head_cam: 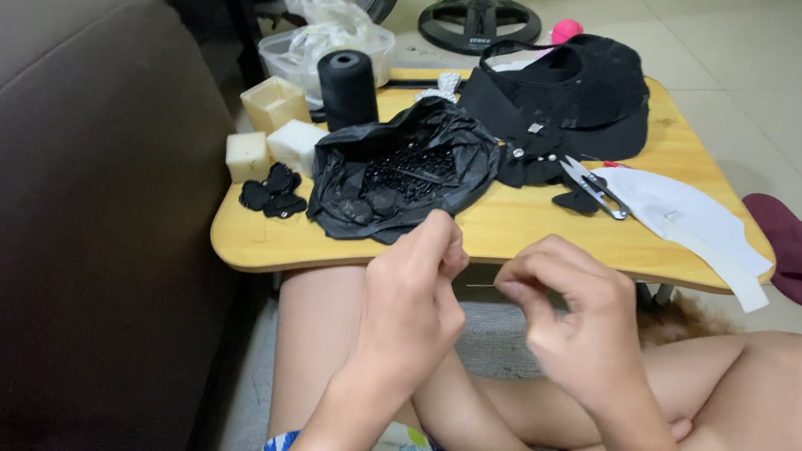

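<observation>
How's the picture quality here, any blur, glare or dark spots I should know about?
Head view: soft, even indoor light, no harsh shadows. Both hands, left and right, look slightly soft, and whatever they pinch is too thin to tell. Mild sheen on the crumpled black plastic bag; the grey sofa arm falls dark. The wooden lap table is clear.

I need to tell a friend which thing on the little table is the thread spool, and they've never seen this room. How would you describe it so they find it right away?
Start at the low wooden table in front of the seated person. Go to its far left corner, behind the crumpled black plastic bag of beads. The thread spool stands upright there, a tall black cylinder, unlike the pale cream blocks beside it.
</observation>
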